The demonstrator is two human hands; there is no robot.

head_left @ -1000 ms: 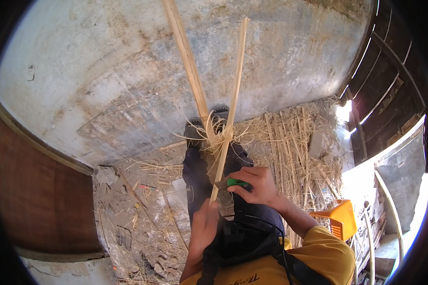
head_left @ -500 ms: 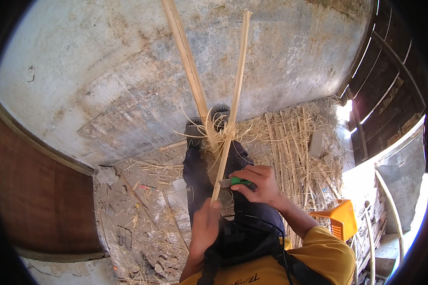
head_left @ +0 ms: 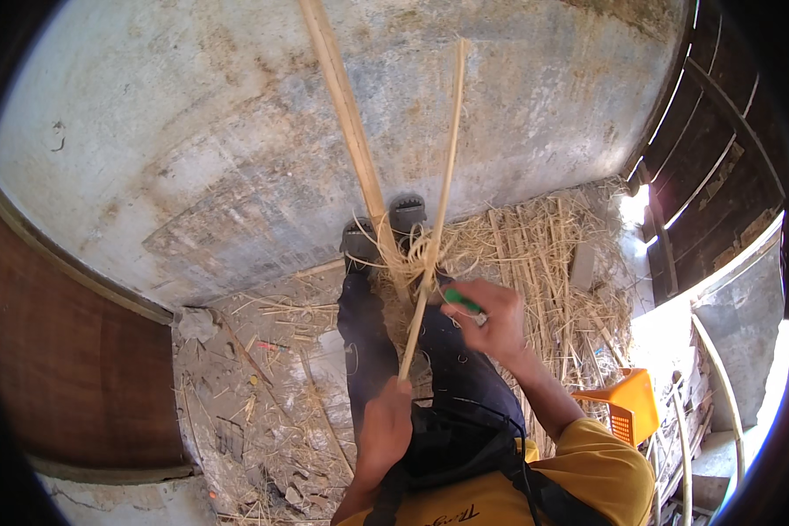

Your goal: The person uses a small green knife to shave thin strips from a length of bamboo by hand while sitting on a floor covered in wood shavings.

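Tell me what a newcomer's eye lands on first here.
Probably the two long pale cane strips rising up the middle of the view against the grey concrete wall, splitting apart at a curl of shavings above the person's knees. Below it, the left hand grips the lower end of the cane while the right hand holds a green-handled tool at the split. An orange plastic chair stands lower right, beside scattered straw.
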